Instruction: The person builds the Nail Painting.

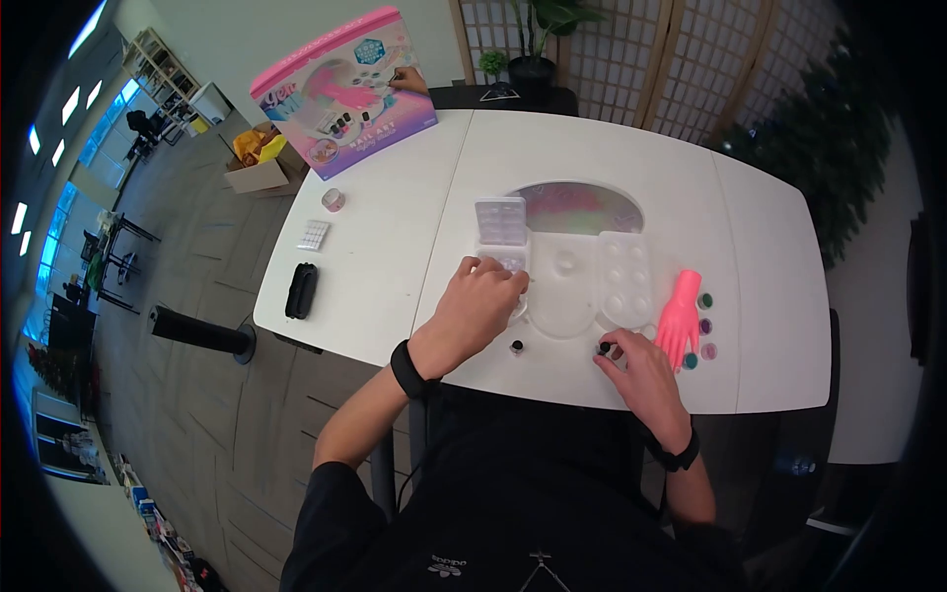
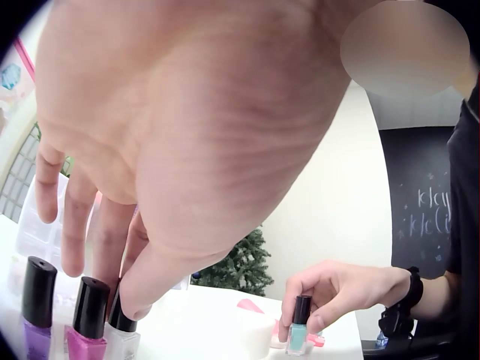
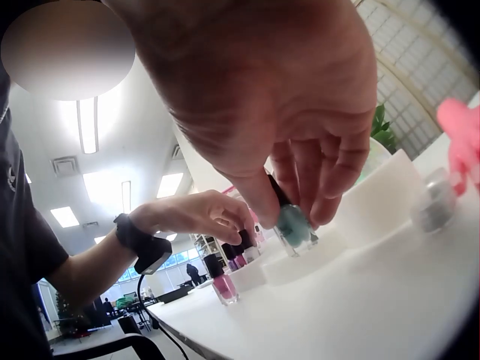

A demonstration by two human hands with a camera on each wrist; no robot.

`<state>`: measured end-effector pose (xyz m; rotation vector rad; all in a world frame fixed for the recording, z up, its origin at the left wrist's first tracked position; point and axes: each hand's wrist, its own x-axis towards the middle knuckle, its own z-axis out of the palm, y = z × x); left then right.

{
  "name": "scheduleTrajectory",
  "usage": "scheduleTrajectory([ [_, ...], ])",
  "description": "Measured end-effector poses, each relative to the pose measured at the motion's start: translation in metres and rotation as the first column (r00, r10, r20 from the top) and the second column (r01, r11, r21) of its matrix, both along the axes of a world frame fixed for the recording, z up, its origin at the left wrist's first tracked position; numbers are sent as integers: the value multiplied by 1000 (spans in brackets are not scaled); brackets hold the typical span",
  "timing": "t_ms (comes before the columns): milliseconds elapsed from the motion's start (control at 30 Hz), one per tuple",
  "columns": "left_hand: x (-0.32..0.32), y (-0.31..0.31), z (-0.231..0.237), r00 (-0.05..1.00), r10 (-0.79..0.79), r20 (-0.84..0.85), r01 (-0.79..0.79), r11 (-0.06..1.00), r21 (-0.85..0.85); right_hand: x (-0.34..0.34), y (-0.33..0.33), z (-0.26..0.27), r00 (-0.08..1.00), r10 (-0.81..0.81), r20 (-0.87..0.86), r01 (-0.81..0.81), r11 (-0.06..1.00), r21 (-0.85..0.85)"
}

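My left hand (image 1: 472, 308) is over the left side of the white tray (image 1: 562, 314). In the left wrist view its thumb and a finger pinch the black cap of a clear bottle (image 2: 124, 343), beside a magenta bottle (image 2: 87, 341) and a purple bottle (image 2: 37, 336). Near the front edge, my right hand (image 1: 646, 380) holds a teal bottle (image 3: 295, 227) upright between thumb and fingers, low over the table. Between the hands, a pink bottle with a black cap (image 3: 223, 286) stands alone.
A pink model hand (image 1: 681, 321) lies at the right beside several small pots (image 1: 705, 326). An open lidded case (image 1: 501, 221) stands at the tray's left. Further left are a black case (image 1: 302, 291), a small jar (image 1: 333, 200) and a large printed box (image 1: 345, 94).
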<state>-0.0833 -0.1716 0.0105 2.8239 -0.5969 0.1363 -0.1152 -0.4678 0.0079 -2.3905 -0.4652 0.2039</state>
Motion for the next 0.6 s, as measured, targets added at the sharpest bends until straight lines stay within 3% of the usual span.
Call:
scheduleTrajectory([
  [400, -10, -1, 9, 998, 37, 42, -37, 999, 10, 3, 0, -16, 1000, -1, 11, 2, 997, -76],
  [600, -37, -10, 37, 996, -59, 72, 61, 998, -35, 1, -3, -28, 997, 20, 76, -18, 999, -31],
])
